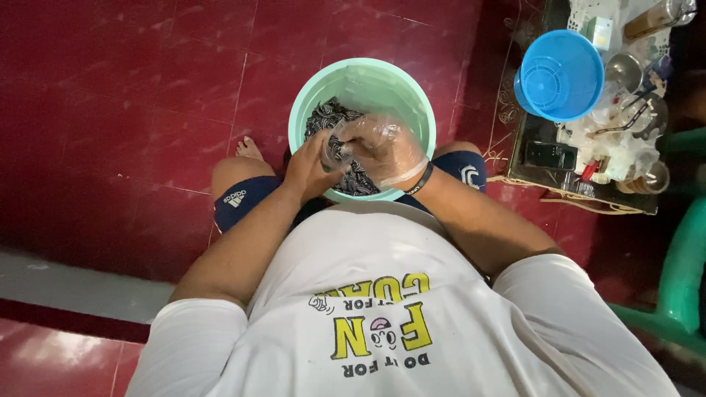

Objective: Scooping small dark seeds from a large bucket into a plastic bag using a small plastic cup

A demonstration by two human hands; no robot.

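A pale green plastic bucket (368, 77) stands on the red tiled floor between my knees. Inside it lies a dark patterned cloth (327, 117). My right hand (386, 151) wears a clear plastic glove and is over the bucket, its fingers curled at the cloth. My left hand (309, 169) is bare and pinches the edge of the clear glove or a bit of clear plastic next to the right hand, at the bucket's near rim. A black band circles my right wrist.
A low dark table (588, 191) at the right carries a blue plastic basket (562, 73), a black phone, metal cups and glass jars. A green plastic chair (680, 272) stands at the far right. A grey step runs along the lower left.
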